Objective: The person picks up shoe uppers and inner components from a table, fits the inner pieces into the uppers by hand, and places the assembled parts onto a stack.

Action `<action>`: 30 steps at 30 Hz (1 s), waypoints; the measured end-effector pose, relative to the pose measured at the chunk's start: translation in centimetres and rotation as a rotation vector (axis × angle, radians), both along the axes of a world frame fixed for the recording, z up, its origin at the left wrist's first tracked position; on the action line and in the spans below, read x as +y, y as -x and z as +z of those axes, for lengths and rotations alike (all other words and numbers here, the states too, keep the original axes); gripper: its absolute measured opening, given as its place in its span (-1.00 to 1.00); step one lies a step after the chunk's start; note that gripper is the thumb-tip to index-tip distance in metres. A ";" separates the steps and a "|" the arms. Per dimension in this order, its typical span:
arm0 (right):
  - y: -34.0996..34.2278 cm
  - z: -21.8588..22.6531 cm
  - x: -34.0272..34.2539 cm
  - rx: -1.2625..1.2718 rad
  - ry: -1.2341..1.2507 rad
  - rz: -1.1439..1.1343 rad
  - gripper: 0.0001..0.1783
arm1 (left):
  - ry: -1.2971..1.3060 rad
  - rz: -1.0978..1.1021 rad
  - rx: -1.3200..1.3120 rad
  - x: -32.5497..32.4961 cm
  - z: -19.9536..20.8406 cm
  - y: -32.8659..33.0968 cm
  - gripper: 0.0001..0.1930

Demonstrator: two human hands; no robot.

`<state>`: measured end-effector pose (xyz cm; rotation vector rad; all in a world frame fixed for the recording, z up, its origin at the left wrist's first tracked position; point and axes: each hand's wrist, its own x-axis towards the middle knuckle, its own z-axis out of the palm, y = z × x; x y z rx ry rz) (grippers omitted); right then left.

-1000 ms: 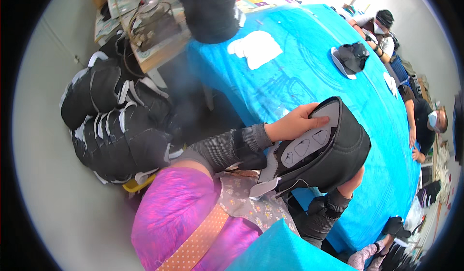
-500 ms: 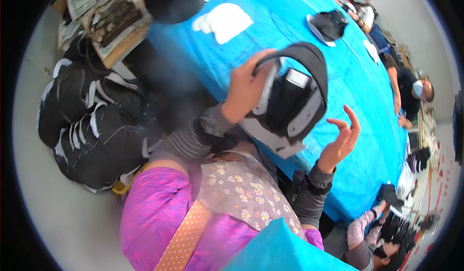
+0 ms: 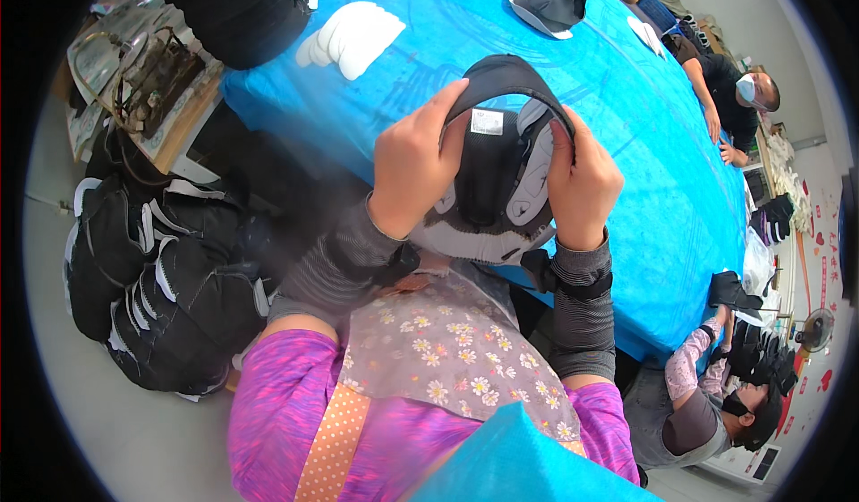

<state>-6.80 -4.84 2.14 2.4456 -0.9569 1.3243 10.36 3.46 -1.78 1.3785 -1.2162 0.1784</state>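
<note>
Both my hands hold a black shoe upper in front of me, above the near edge of the blue-covered table. Its collar arches away from me, and its inside shows a small white label and grey side pieces. My left hand pinches the collar's left side between thumb and fingers. On the right side, my right hand grips the collar the same way. The pale lower edge of the upper hangs close to my apron.
White flat cutouts lie fanned on the table, near a tall black stack. Another black upper sits farther off. Bundled black uppers are at my left. Masked people work along the far and right sides.
My right hand, free and raised before, has taken hold of the upper's right side. The upper has shifted left and turned to face me more squarely. My view has turned slightly.
</note>
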 end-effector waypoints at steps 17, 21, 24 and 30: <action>-1.0 -0.8 0.4 0.156 -0.059 0.031 -0.80 | -0.165 -0.030 -0.017 0.9 -0.9 0.0 -0.69; -1.6 -1.2 0.1 0.112 0.003 0.091 -0.80 | -0.154 -0.031 -0.045 0.9 -1.2 0.5 -0.69; -1.2 -1.5 -0.1 0.124 -0.027 0.120 -0.78 | -0.181 -0.054 -0.039 1.0 -1.3 0.4 -0.69; -0.3 -1.6 0.5 0.182 -0.139 0.015 -0.81 | -0.256 -0.031 -0.006 0.8 -1.1 0.1 -0.69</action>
